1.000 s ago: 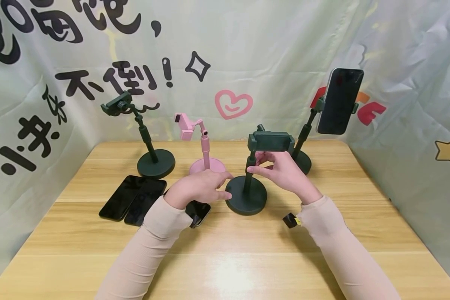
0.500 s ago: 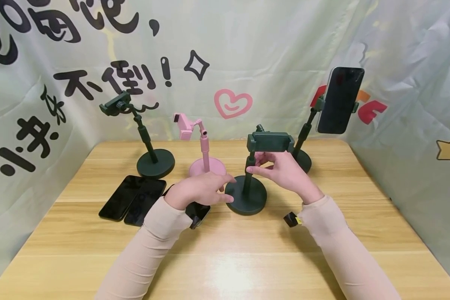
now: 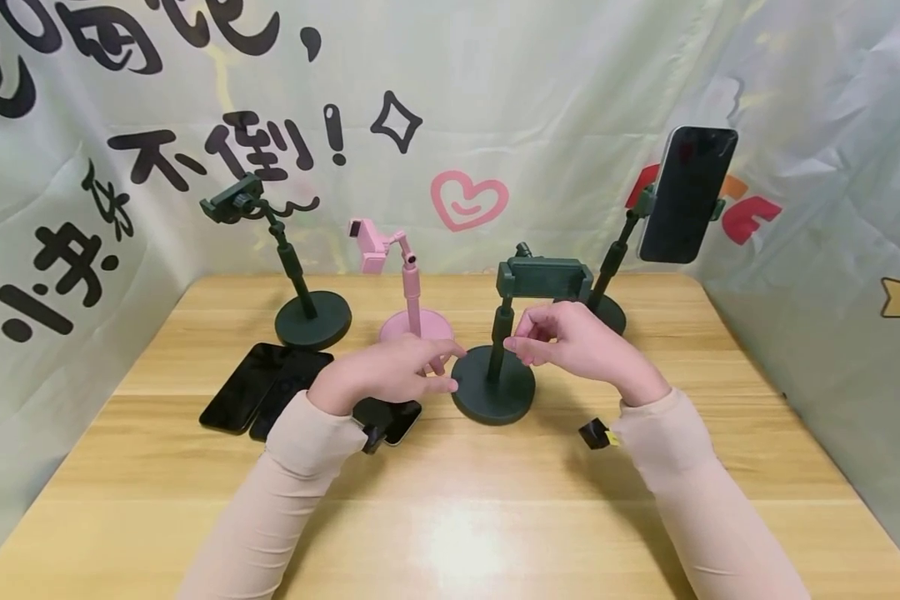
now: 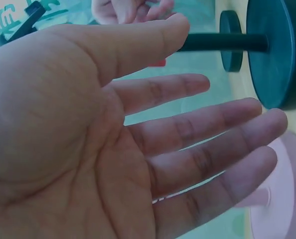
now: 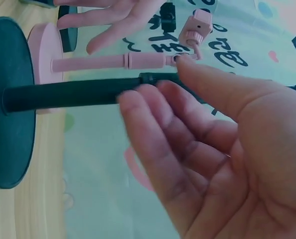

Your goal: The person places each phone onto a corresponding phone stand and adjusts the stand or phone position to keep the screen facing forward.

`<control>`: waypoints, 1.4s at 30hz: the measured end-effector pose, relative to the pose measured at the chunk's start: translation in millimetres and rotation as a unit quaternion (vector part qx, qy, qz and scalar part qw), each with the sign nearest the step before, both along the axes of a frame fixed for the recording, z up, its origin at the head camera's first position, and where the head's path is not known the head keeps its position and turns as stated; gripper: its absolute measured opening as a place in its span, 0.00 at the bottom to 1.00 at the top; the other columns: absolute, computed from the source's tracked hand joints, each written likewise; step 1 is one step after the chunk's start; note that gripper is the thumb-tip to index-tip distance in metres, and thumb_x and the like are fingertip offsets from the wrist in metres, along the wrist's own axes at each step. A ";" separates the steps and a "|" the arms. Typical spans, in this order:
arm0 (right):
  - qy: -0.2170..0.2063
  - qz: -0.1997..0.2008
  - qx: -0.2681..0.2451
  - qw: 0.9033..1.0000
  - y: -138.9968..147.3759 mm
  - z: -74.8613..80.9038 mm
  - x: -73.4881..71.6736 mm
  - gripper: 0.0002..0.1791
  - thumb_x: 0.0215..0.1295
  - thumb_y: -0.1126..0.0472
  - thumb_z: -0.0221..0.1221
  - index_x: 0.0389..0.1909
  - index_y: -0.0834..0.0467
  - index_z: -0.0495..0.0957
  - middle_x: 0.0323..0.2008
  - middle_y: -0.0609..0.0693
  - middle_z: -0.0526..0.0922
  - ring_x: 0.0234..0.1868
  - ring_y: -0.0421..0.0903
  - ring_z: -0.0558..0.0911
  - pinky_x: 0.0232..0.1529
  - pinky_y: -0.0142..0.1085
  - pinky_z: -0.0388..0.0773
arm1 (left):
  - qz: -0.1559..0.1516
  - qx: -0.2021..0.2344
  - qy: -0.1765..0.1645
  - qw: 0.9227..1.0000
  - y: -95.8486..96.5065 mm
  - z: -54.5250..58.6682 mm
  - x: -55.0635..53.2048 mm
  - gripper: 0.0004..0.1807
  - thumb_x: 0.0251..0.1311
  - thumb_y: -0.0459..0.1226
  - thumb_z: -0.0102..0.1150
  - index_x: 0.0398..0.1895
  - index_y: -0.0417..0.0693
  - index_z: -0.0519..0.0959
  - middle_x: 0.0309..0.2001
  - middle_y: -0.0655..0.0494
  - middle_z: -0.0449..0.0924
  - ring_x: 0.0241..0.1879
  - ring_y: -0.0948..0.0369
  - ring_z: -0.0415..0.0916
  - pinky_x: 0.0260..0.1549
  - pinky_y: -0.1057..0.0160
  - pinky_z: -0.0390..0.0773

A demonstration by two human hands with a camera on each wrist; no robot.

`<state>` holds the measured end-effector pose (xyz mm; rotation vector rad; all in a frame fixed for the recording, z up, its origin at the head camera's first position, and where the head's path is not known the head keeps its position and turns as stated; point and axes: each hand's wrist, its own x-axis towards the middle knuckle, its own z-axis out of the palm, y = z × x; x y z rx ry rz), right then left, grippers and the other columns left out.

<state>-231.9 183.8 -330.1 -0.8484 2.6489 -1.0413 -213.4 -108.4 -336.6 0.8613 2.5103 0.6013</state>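
Observation:
A dark green phone stand (image 3: 493,396) stands upright in the middle of the table, its clamp (image 3: 546,277) holding no phone. My right hand (image 3: 581,346) is just right of its pole, fingers loosely bent. In the right wrist view a gap shows between thumb and fingers (image 5: 153,144), with nothing held. My left hand (image 3: 378,371) hovers at the left edge of the stand's base, fingers spread and the palm bare in the left wrist view. Behind the left hand stands a pink phone stand (image 3: 412,287). Part of a black phone (image 3: 402,421) shows under the left wrist.
Two black phones (image 3: 243,392) lie side by side at left on the wooden table (image 3: 480,517). Another dark green stand (image 3: 312,321) stands at the back left. At the back right, a further green stand (image 3: 607,271) carries a phone (image 3: 687,196). A printed cloth hangs behind.
My right hand has let go of the green stand's pole and moved slightly right. The left hand has shifted a little left. The stand has stayed in place.

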 end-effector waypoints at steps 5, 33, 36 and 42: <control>-0.024 0.043 0.007 0.999 -4.1 -0.9 4.5 0.05 0.72 0.56 0.70 0.39 0.53 0.87 0.30 0.49 0.88 0.34 0.49 0.86 0.39 0.36 0.85 | 0.016 0.033 -0.003 0.999 -19.0 -1.7 -0.5 0.29 0.77 0.45 0.63 0.76 0.47 0.72 0.56 0.48 0.87 0.56 0.53 0.86 0.59 0.53 0.86; -0.017 0.140 0.027 0.990 -65.6 -2.4 21.4 0.20 0.75 0.52 0.67 0.61 0.57 0.82 0.48 0.46 0.90 0.50 0.40 0.89 0.57 0.41 0.88 | 0.105 0.016 0.088 0.990 -128.1 -20.9 16.4 0.24 0.77 0.41 0.62 0.69 0.38 0.76 0.40 0.55 0.89 0.33 0.67 0.83 0.46 0.53 0.84; -0.010 0.139 0.024 0.990 -76.4 -9.2 20.3 0.21 0.74 0.54 0.69 0.61 0.59 0.81 0.47 0.49 0.89 0.49 0.41 0.90 0.56 0.40 0.88 | 0.103 0.014 0.073 0.992 -132.4 -23.3 20.6 0.22 0.78 0.41 0.62 0.66 0.36 0.77 0.38 0.55 0.88 0.32 0.67 0.82 0.46 0.54 0.83; -0.018 0.127 0.048 0.991 -105.8 -26.4 14.5 0.24 0.72 0.55 0.71 0.62 0.64 0.81 0.48 0.55 0.89 0.47 0.43 0.90 0.56 0.40 0.87 | 0.108 0.014 0.046 0.993 -136.6 -31.1 28.6 0.13 0.78 0.40 0.61 0.54 0.39 0.79 0.31 0.57 0.86 0.29 0.67 0.79 0.40 0.60 0.81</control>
